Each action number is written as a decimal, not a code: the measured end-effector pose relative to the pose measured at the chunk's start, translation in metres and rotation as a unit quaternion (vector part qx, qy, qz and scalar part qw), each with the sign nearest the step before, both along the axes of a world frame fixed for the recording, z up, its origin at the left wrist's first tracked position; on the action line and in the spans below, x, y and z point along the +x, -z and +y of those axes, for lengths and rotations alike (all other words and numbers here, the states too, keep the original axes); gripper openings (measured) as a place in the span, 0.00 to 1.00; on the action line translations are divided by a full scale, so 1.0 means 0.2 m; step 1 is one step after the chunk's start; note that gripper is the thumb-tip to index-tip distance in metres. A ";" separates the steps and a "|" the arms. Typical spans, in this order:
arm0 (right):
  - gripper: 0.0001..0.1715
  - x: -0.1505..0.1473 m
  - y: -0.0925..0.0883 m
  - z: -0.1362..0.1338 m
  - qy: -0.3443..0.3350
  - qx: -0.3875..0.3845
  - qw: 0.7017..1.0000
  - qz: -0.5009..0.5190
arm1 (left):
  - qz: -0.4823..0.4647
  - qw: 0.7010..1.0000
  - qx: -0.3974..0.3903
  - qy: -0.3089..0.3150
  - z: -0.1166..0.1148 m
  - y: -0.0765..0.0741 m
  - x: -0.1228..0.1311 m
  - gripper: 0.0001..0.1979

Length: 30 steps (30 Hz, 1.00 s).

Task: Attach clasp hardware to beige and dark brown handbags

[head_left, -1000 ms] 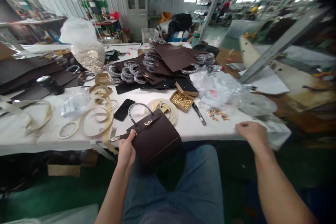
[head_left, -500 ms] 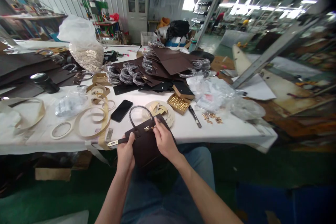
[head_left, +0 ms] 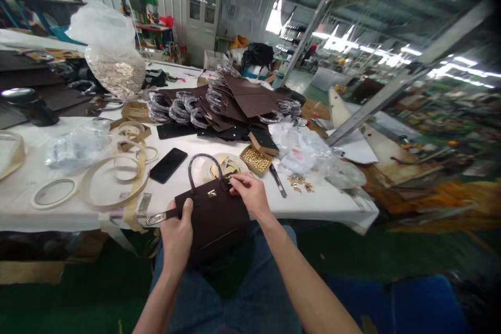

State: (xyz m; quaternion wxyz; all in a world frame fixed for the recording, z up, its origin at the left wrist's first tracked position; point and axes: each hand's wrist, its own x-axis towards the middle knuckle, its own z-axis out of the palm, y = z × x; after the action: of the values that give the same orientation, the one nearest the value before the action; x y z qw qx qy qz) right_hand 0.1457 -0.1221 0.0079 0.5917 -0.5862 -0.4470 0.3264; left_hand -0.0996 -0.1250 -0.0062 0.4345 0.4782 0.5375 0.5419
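Note:
A dark brown handbag (head_left: 217, 219) rests upright on my lap against the table edge, its wrapped handle (head_left: 204, 157) standing up and a gold-coloured clasp (head_left: 212, 194) on its front. My left hand (head_left: 177, 229) grips the bag's left side, thumb on the front. From that side a strap with a shiny metal plate (head_left: 156, 218) sticks out to the left. At the bag's upper right corner, my right hand (head_left: 250, 194) pinches what looks like the other strap, with a small shiny piece showing at the fingertips. The fingers partly hide that piece.
On the white table lie a black phone (head_left: 168, 165), tape rolls (head_left: 55, 193), a box of gold-coloured studs (head_left: 256, 160), a dark slim tool (head_left: 278, 181) and loose gold-coloured fittings (head_left: 300, 184). Behind them are stacked brown bag pieces (head_left: 250, 95) and clear plastic bags (head_left: 299, 146).
My view has swung to the right, so the table things sit farther left. My right fingers have moved from the area by the clasp to a pinch at the bag's upper right corner.

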 end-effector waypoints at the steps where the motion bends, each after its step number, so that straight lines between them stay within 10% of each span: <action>1: 0.23 0.01 -0.01 0.00 0.009 0.009 1.000 0.007 | 0.037 0.999 0.011 0.005 0.00 -0.02 0.00 0.19; 14: 0.06 0.10 -0.03 -0.02 0.036 0.004 0.982 -0.186 | 0.139 0.990 0.030 0.004 0.04 -0.03 0.03 0.23; 30: 0.11 0.13 -0.10 -0.03 -0.002 0.020 0.959 -0.283 | 0.198 0.977 0.074 -0.015 -0.03 -0.03 0.09 0.20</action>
State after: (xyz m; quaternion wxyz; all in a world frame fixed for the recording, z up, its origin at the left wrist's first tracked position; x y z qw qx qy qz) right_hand 0.1726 -0.1285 0.0284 0.4518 -0.6415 -0.6041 0.1394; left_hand -0.0818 -0.1310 -0.0005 0.2746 0.5987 0.5783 0.4814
